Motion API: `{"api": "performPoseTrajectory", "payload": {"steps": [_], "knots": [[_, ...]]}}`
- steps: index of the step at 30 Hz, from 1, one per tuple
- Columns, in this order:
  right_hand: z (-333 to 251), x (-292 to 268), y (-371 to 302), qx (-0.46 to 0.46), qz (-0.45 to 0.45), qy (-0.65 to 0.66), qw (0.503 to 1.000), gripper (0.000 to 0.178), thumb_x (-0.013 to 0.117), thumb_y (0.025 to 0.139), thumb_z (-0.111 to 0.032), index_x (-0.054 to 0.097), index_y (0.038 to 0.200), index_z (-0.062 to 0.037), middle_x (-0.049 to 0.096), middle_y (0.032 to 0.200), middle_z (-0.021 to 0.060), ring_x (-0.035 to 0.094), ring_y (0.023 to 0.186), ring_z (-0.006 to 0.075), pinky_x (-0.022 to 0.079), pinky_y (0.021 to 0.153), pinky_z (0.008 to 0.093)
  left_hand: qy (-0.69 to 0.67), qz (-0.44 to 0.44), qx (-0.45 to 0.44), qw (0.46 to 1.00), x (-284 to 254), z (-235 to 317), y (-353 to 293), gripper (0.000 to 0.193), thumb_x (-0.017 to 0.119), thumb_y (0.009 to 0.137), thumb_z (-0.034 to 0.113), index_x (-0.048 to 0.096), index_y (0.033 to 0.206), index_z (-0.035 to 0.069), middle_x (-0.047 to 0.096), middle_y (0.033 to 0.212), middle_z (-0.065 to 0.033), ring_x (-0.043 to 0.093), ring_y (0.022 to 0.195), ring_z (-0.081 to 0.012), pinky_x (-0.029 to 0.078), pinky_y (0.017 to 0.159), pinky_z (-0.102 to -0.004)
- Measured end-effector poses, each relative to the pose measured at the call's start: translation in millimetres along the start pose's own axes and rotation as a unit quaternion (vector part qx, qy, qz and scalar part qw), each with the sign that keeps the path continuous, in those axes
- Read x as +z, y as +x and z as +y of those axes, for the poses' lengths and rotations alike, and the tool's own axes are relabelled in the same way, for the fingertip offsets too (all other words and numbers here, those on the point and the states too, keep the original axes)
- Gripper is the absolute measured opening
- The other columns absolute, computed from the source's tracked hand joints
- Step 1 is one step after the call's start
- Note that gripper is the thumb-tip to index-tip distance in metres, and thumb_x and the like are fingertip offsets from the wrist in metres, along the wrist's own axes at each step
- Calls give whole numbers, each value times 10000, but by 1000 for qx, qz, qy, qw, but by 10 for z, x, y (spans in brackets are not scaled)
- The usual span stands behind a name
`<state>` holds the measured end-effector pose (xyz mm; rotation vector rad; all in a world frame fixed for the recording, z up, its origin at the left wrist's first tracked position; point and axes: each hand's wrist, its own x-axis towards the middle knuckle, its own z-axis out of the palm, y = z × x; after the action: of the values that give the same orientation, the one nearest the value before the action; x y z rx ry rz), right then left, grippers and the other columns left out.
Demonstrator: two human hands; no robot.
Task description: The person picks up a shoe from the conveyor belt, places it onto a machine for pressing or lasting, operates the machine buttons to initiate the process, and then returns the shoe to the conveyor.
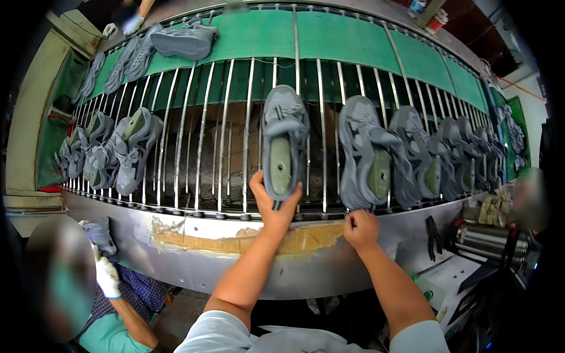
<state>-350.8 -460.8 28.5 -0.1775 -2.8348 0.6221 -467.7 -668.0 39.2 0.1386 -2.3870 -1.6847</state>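
We saw the left hand (pixel 278 209) clamped on the heel of one grey shoe (pixel 285 126) — its fingers were at both sides of the heel. This shoe was over the metal bars (pixel 322 129), in the middle of the view, with its toe pointing away from the person and a green insole (pixel 281 162) visible inside. The right hand (pixel 361 228) had its fingers curled just by the heel of the next shoe (pixel 356 150); we could not tell if they were pinching something. More grey shoes (pixel 412 156) stood in a row to the right, and others (pixel 138 150) at the left. Behind the bars we noticed a green sheet (pixel 341 32). At the lower left, a co-worker's white glove (pixel 107 277) was near another grey shoe (pixel 101 235).
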Motion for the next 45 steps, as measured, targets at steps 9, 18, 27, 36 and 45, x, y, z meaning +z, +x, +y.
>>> {"api": "performPoseTrajectory", "payload": {"steps": [9,18,27,36,45], "knots": [[30,48,47,6,-21,-9,1000,111,663,704,-107,552,701,-109,517,663,61,520,613,295,388,546,403,69,-403,-29,912,-855,-19,1332,527,751,731,190,546,1193,36,568,1169,-114,542,1147,-253,432,974,-372],[5,13,-42,14,-60,-60,996,104,668,688,-172,570,706,-142,513,677,31,518,579,263,347,497,405,-147,99,-262,949,-473,-929,4998,1083,753,729,516,94,1488,114,319,1443,-177,414,1245,-330,323,1030,-435],[-6,-22,44,21,-60,-63,996,95,662,705,-200,572,695,-173,527,691,18,527,574,259,423,546,388,-251,1,-352,902,-717,-1084,5568,739,739,712,379,444,1306,52,448,1296,-188,500,1157,-326,419,986,-488],[-201,-71,241,67,6,-26,997,174,660,676,-110,490,639,-118,499,617,59,506,532,249,417,518,380,-428,-56,-298,851,-2247,-180,2186,608,574,792,464,534,1249,65,611,1190,-103,593,1043,-291,463,939,-502],[-1166,-718,-515,180,-124,561,799,382,676,804,-56,601,1179,-56,631,954,56,597,868,151,479,821,308,-379,-62,-284,879,-2925,415,-359,521,596,805,406,578,1178,44,639,1113,-111,618,985,-274,483,889,-457]]}}
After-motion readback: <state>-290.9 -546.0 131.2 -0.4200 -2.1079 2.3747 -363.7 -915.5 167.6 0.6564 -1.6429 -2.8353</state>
